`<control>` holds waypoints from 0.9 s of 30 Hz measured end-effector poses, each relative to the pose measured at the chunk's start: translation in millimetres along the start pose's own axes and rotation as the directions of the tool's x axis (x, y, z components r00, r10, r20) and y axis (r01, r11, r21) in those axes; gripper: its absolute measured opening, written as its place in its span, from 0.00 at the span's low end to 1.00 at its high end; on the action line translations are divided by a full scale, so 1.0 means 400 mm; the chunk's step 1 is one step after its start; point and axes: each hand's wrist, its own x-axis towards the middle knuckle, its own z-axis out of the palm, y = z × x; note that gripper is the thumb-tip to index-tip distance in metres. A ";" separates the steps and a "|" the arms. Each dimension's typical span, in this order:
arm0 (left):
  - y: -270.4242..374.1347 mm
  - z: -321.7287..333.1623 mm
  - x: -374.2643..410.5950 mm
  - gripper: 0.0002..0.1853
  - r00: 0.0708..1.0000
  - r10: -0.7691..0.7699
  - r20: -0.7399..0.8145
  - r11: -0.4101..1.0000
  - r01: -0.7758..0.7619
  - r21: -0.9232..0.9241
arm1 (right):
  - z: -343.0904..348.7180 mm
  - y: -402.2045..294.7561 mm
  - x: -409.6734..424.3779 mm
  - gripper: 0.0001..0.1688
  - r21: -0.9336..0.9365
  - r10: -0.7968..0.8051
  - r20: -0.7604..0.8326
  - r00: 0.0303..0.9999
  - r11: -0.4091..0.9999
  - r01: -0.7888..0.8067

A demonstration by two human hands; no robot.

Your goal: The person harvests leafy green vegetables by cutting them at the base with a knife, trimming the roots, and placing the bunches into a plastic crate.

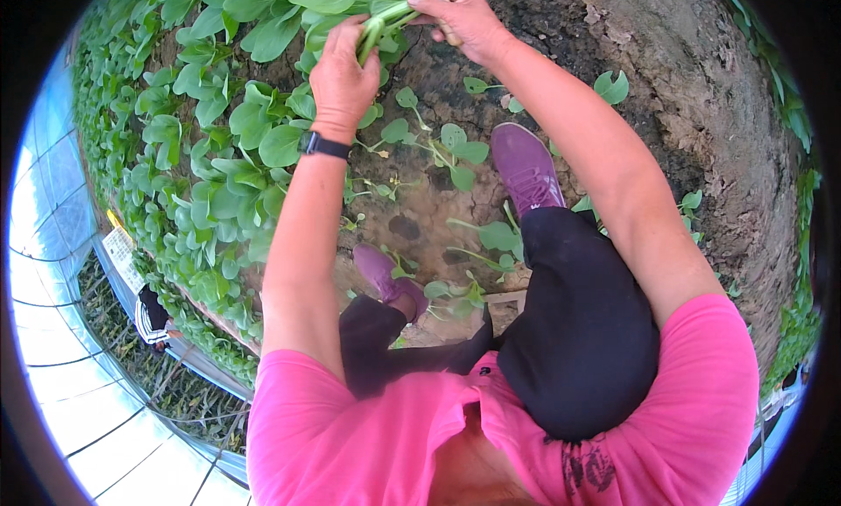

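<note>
At the top of the head view, my left hand (pixel 347 72), with a dark watch on its wrist, grips the pale stalks of a leafy green plant (pixel 374 31). To the right, my right hand (pixel 463 21) holds a tool with a wooden handle (pixel 451 33) and a metal part that runs out of the picture's top; its kind cannot be told. The fingers of my right hand also touch the thin leaf stalks. Broad green leaves of the plant lie between and left of both hands.
Dense leafy greens (pixel 217 177) fill the bed at left. Small plants and loose leaves (pixel 499 236) lie on the soil around my purple shoes (pixel 522 164). Bare cracked soil (pixel 736 158) rises at right. Another person (pixel 152 315) is far off at left, near a white crate (pixel 123 256).
</note>
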 end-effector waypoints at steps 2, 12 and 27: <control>0.066 -0.030 -0.040 0.14 0.999 -0.032 -0.022 0.999 0.033 0.022 | -0.024 0.010 -0.025 0.20 -0.113 -0.005 -0.024 1.000 0.994 0.002; 0.169 -0.038 -0.095 0.30 0.984 0.087 0.157 0.977 -0.115 0.182 | 0.020 -0.003 -0.199 0.15 -0.096 0.228 0.063 0.972 0.970 -0.222; -0.180 0.070 0.155 0.16 0.760 -0.262 0.595 0.857 -0.100 0.506 | 0.025 0.118 0.110 0.22 -0.703 0.130 -0.042 0.991 0.701 -0.121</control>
